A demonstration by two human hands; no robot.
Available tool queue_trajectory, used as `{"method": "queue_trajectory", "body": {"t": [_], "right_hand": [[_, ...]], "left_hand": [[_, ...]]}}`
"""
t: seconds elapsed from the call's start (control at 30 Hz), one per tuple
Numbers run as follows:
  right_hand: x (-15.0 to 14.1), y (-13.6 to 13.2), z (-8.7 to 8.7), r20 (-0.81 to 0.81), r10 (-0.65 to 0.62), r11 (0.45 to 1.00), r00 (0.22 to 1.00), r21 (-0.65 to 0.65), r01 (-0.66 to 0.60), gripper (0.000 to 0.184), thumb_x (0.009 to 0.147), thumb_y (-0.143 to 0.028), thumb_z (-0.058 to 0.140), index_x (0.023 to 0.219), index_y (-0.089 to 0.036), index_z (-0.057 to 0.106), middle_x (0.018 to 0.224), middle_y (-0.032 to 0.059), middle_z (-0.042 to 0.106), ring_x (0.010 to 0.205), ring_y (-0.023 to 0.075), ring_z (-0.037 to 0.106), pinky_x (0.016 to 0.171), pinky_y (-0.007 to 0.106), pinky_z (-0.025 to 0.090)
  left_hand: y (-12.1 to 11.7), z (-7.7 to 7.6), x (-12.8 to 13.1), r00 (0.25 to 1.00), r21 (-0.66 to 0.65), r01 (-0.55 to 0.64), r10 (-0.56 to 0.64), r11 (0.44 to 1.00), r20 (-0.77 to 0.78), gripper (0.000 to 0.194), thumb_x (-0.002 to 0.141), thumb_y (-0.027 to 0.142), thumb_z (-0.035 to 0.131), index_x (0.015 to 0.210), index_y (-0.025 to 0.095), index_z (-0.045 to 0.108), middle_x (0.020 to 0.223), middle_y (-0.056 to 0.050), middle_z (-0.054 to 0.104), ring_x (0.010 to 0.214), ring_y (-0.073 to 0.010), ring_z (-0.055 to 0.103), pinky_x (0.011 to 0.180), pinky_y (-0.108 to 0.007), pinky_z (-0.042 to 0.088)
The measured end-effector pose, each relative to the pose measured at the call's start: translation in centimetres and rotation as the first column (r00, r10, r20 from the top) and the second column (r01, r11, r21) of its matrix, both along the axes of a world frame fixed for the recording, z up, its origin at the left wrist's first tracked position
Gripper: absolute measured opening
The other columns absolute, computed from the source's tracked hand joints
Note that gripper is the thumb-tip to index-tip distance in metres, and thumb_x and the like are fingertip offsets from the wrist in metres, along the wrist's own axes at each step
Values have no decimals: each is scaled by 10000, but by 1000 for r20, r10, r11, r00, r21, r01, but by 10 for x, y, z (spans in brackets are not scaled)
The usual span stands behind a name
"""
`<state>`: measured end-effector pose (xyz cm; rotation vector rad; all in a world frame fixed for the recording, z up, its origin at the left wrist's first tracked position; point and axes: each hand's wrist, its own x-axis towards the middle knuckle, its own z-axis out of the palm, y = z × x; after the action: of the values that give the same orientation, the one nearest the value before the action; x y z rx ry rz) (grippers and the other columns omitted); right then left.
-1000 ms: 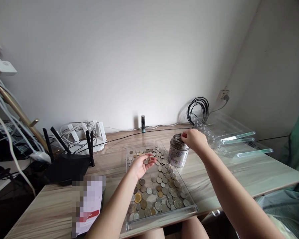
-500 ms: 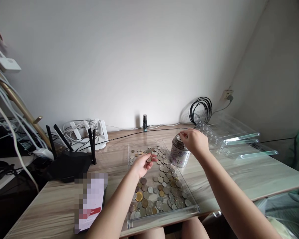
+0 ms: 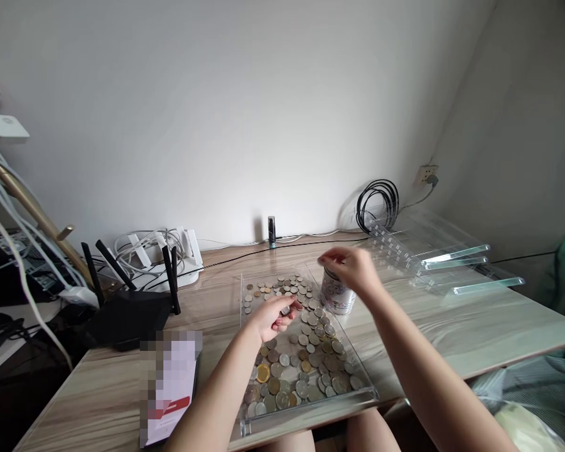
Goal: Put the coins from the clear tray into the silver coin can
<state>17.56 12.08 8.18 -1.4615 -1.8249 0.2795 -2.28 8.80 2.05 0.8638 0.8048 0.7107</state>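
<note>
My left hand is over the clear acrylic tray, its fingers curled around at least one silver coin. Many loose coins, mostly silver with some gold-coloured, lie spread across the tray. A patterned silver tin stands upright beside the tray's right edge. Above the tin's top and slightly left of it is my right hand, with thumb and fingers drawn together. Whether a coin is between its fingertips cannot be made out. My right hand hides most of the tin's lid.
A phone lies at the left, with a black router and a white router behind. A small dark bottle stands by the wall. Clear acrylic trays and a black cable coil are at the right.
My right hand has moved left from the tin's lid toward my left hand. The left hand has turned a little, coin still in its fingers. The view has shifted slightly.
</note>
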Motion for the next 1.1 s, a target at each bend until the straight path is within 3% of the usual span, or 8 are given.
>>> {"method": "queue_trajectory", "body": {"t": [0.13,0.27,0.4,0.57,0.67,0.9,1.0,1.1], "right_hand": [[32,15,14,292,-286,955,913,5,298,162,661,-336,544,704,-233,661,708,13,645,669,159,554,507,232,333],[35,17,11,449,-285,944,847,-23,330,157,674,-310,520,700,-238,657,728,19,642,676,166,551,501,237,323],[16,1,4,351,-310,948,884,187,258,235,761,-331,461,824,-211,654,830,49,646,813,176,548,565,239,370],[-31,-24,-22,311,234,972,921,-45,-231,200,741,-307,504,852,-228,650,799,6,650,669,113,557,548,202,382],[-50,-28,-38,261,348,936,901,-156,-317,150,693,-278,547,778,-230,661,720,-12,648,619,112,550,540,202,375],[-10,-11,-7,155,-25,997,988,78,13,206,745,-296,483,819,-247,669,828,-7,661,698,119,559,590,213,389],[17,4,9,250,-284,959,926,71,275,192,714,-319,506,803,-251,662,792,0,658,719,155,558,557,239,367],[31,16,10,399,-326,936,857,9,352,150,676,-264,511,739,-249,646,763,-1,647,721,172,554,520,243,335]], "left_hand": [[4,-2,0,991,-86,-136,135,987,-22,187,790,88,386,837,67,567,673,-60,590,414,-32,472,332,-117,317],[3,-3,2,988,-46,-154,155,987,16,222,781,20,370,882,40,567,833,-152,642,604,-115,620,484,-163,474],[1,-2,2,977,-11,-214,214,977,7,190,800,41,416,916,56,565,864,-155,649,663,-153,645,475,-166,483],[3,-7,2,981,36,-174,170,984,92,284,798,113,500,1079,128,532,869,-115,654,688,-169,652,472,-174,489],[4,-10,2,984,32,-155,151,987,94,239,794,130,510,1027,110,559,829,-109,655,667,-171,653,454,-163,482],[4,-8,0,977,-101,-150,163,983,135,238,799,47,373,959,23,548,899,-202,641,827,-222,635,575,-210,524],[4,-7,1,969,-110,-212,223,971,105,260,781,-9,351,962,23,535,881,-202,645,827,-214,636,576,-211,526],[3,-4,3,961,-87,-259,266,962,83,232,788,-5,374,931,41,551,883,-181,651,784,-195,645,540,-192,520]]}}
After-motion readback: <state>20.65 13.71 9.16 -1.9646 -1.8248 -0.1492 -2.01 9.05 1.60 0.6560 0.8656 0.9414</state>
